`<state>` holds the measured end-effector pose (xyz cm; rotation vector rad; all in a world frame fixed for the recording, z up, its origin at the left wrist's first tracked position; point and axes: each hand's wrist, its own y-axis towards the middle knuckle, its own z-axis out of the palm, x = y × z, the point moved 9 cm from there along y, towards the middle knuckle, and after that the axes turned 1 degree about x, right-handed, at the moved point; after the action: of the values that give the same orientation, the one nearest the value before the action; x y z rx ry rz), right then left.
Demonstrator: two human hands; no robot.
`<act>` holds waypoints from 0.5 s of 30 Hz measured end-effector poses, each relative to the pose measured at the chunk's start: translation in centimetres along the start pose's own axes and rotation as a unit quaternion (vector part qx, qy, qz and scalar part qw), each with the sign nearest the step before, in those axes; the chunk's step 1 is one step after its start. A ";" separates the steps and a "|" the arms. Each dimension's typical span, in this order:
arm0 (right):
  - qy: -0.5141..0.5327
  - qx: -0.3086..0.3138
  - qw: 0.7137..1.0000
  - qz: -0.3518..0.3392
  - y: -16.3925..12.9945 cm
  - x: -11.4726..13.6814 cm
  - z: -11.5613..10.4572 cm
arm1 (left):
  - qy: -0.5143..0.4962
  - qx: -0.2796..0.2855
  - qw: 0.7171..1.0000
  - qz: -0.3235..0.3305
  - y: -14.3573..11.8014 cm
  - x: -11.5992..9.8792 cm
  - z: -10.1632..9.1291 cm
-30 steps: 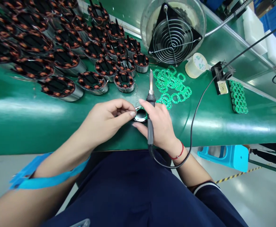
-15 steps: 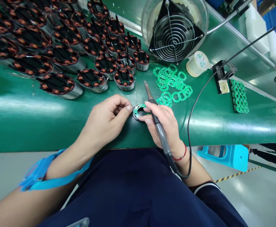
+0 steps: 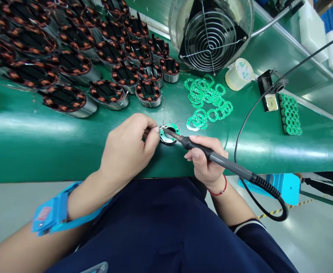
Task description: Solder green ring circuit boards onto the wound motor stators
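Glossy green belt (image 3: 26,144) | left grip (image 3: 128,148) pinches ring stator (image 3: 169,134) (round) | right grip (image 3: 204,161) clasps soldering iron (image 3: 212,157)

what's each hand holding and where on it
The right hand holds a soldering iron by the front of its grey handle. The left hand pinches something thin beside the stator's green ring board; what, cannot be told.

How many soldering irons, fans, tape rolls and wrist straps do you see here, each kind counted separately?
Grey-handled soldering iron with black cable: 1
Black square fan with wire guard: 1
Pale round tape roll: 1
Blue fabric wrist strap: 1
Total: 4
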<state>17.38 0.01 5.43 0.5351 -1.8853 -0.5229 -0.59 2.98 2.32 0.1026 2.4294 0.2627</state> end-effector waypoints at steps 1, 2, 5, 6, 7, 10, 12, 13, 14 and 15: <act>0.000 0.005 1.000 0.003 0.2 0.0 0.1 | 0.002 -0.004 1.000 0.005 0.0 -0.1 0.0; 0.000 0.010 1.000 0.005 0.3 0.0 0.1 | 0.003 -0.007 1.000 0.009 -0.1 -0.1 0.0; 0.005 0.015 1.000 0.012 0.4 -0.2 0.1 | -0.004 -0.015 1.000 0.002 -0.2 0.3 0.1; 0.007 0.016 1.000 0.014 0.4 -0.2 0.1 | -0.006 -0.018 1.000 -0.003 -0.3 0.5 0.2; 0.009 0.017 1.000 0.014 0.4 -0.2 0.1 | -0.008 -0.019 1.000 -0.008 -0.3 0.7 0.2; 0.007 0.022 1.000 0.010 0.2 -0.2 0.2 | -0.005 -0.013 1.000 -0.020 -0.3 1.1 0.4; -0.007 0.017 1.000 0.007 0.0 -0.3 0.2 | -0.004 -0.003 1.000 -0.029 -0.1 1.0 0.4; -0.017 0.007 1.000 0.005 -0.1 -0.4 0.1 | -0.004 0.007 0.999 -0.036 -0.1 1.0 0.5; -0.026 -0.002 1.000 0.005 -0.2 -0.6 0.0 | -0.003 0.021 0.999 -0.046 0.0 0.9 0.6; -0.032 -0.007 0.999 0.009 -0.3 -0.8 0.0 | -0.002 0.035 0.998 -0.055 0.0 0.9 0.7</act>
<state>17.68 0.28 4.64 0.4966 -1.9453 -0.5457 -0.81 3.24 1.29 -0.0002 2.4301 0.1284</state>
